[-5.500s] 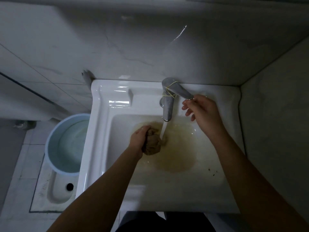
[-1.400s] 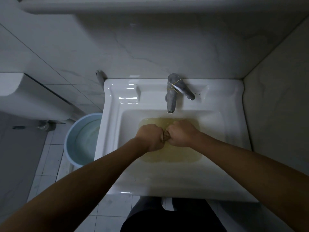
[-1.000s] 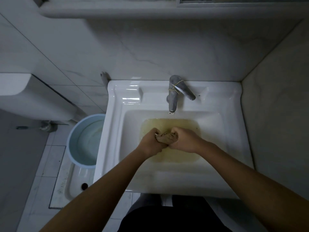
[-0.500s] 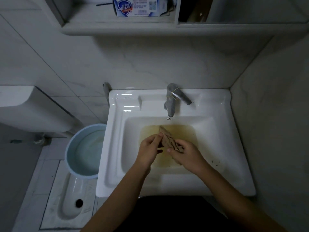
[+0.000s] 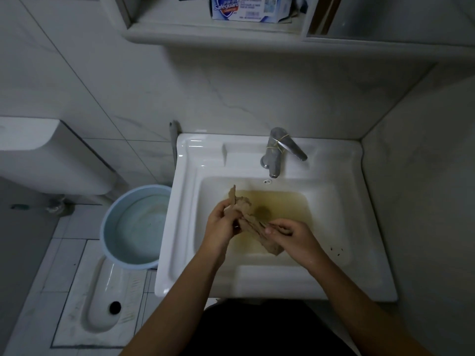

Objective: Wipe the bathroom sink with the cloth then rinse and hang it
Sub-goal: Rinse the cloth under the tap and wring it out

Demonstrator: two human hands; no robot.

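Note:
A crumpled brown cloth [image 5: 248, 219] is held over the white sink [image 5: 195, 160], stretched between both hands. My left hand [image 5: 222, 223] grips its upper left part, with a pointed corner sticking up past the fingers. My right hand [image 5: 293, 238] pinches its lower right part, and a fold hangs below the thumb. The basin floor holds a shallow yellow-brown pool, with a dark drain [image 5: 262, 210] showing under the cloth. The metal tap [image 5: 277, 152], wrapped with a rubber band, stands at the back rim and no water runs from it.
A pale blue bucket [image 5: 136, 224] with water stands on the floor left of the sink. Below it lies a squat toilet pan [image 5: 108, 296]. A wall cistern [image 5: 51, 155] is at far left. A soap box [image 5: 246, 7] sits on the shelf above. A wall closes the right side.
The tap stopped running and my right hand left the lever. Both fists wrung the cloth together, then drew apart, and the cloth now spreads between them. The view has tilted up.

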